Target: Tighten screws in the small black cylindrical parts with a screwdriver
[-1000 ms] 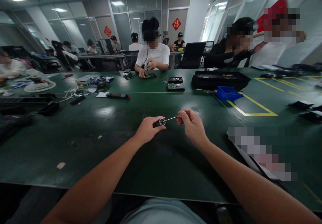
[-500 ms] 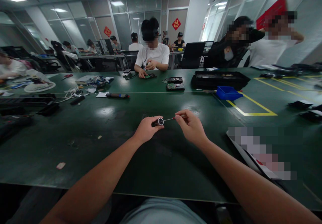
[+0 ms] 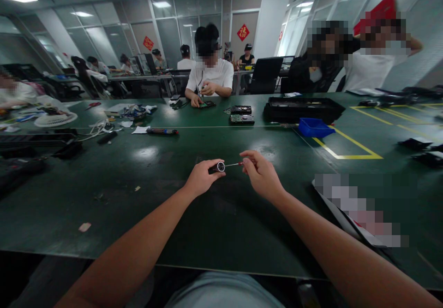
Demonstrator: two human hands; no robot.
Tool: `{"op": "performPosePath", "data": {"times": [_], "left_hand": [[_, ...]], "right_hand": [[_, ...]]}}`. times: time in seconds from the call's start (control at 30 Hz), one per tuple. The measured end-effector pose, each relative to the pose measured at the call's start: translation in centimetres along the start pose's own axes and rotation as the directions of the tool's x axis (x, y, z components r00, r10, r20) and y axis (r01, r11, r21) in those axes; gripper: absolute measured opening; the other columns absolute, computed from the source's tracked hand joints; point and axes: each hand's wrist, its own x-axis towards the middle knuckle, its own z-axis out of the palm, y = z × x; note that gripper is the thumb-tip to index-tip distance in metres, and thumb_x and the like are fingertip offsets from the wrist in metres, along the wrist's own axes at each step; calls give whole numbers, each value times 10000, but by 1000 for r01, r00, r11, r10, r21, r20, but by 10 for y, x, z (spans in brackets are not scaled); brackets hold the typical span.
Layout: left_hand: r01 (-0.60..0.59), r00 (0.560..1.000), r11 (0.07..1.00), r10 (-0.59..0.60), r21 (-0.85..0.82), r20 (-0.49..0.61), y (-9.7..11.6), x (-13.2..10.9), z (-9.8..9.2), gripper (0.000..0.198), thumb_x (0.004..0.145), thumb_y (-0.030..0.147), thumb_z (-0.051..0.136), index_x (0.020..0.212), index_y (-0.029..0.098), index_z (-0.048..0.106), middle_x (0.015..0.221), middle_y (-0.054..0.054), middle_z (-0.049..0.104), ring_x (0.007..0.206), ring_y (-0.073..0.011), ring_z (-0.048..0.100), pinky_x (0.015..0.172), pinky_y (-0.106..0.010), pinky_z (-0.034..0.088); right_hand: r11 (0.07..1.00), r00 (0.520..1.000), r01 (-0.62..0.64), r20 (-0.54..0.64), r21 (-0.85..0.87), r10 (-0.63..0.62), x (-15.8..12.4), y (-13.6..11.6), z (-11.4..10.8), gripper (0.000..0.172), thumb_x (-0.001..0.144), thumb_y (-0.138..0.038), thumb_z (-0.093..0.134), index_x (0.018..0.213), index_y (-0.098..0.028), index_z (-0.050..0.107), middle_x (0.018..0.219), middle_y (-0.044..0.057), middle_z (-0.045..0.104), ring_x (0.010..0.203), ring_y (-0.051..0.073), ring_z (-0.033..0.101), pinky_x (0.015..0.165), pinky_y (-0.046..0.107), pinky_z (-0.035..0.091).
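My left hand (image 3: 200,180) is closed around a dark cylindrical part (image 3: 220,166) with a pale ring at its end, thumb below and fingers above. That ringed end is turned toward me and to the right. In my right hand (image 3: 263,175), closed at the fingertips, is a thin screwdriver (image 3: 234,164) with a metal shaft and a red collar. Its shaft points left and its tip meets the ringed end; whether it sits in a screw is too small to tell. Most of the screwdriver's handle is hidden by my fingers. Both hands are above the green table (image 3: 214,234).
Ahead lie a pen-shaped electric tool (image 3: 162,132), circuboard-bearing drives (image 3: 242,119), a long black tray (image 3: 304,109) and a blue bin (image 3: 315,127). A white fan part (image 3: 55,119) is far left. Another person (image 3: 209,77) works opposite. A blurred-out flat object (image 3: 360,216) lies right.
My right fingers have shifted on the screwdriver, with the index finger straighter and less of the handle showing. My left hand and the cylindrical part stay in place.
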Motion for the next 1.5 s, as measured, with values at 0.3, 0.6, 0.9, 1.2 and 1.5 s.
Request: {"op": "performPosePath", "data": {"times": [0.3, 0.6, 0.9, 1.2, 1.5], "left_hand": [[-1, 1000, 1000, 1, -1, 10, 3, 0, 0, 409, 816, 310, 752, 1215, 257, 678, 1160, -41, 715, 1076, -242, 640, 987, -411, 464], [19, 1000, 1000, -19, -7, -24, 5, 0, 1, 401, 824, 318, 742, 1216, 257, 680, 1200, -45, 706, 1094, -246, 634, 1000, -411, 455], [-57, 998, 990, 53, 131, 39, 5, 5, 0, 374, 863, 361, 698, 1230, 314, 649, 1208, -17, 695, 1169, -254, 574, 1185, -617, 94], [-50, 999, 990, 47, 131, 26, 6, 1, 0, 388, 864, 395, 695, 1236, 290, 655, 1138, -28, 712, 1058, -249, 608, 1128, -553, 275], [-58, 998, 991, 56, 123, 21, 6, 1, -1, 402, 846, 350, 723, 1232, 254, 668, 1108, -37, 719, 987, -236, 612, 886, -383, 459]], "right_hand": [[1000, 1000, -3, -20, -5, 3, -3, 0, 1, 252, 978, -396, 444, 1099, -254, 613, 699, -6, 625, 575, 167, 548, 586, 317, 394], [931, 988, -106, -66, 349, 137, 3, 10, 11, 245, 910, -448, 556, 919, -214, 628, 776, 23, 658, 707, 172, 626, 710, 342, 508], [760, 931, -283, -21, 585, 363, 17, 25, 4, 312, 822, -531, 639, 778, -228, 581, 641, -18, 545, 538, 137, 496, 527, 303, 437], [946, 981, -136, -96, 293, 171, 8, 14, 5, 274, 911, -483, 539, 863, -218, 590, 714, 8, 624, 634, 162, 581, 632, 321, 475], [998, 996, -16, -90, 58, 21, 0, 9, 7, 215, 978, -407, 459, 944, -226, 570, 790, 31, 670, 724, 182, 638, 700, 338, 491]]}}
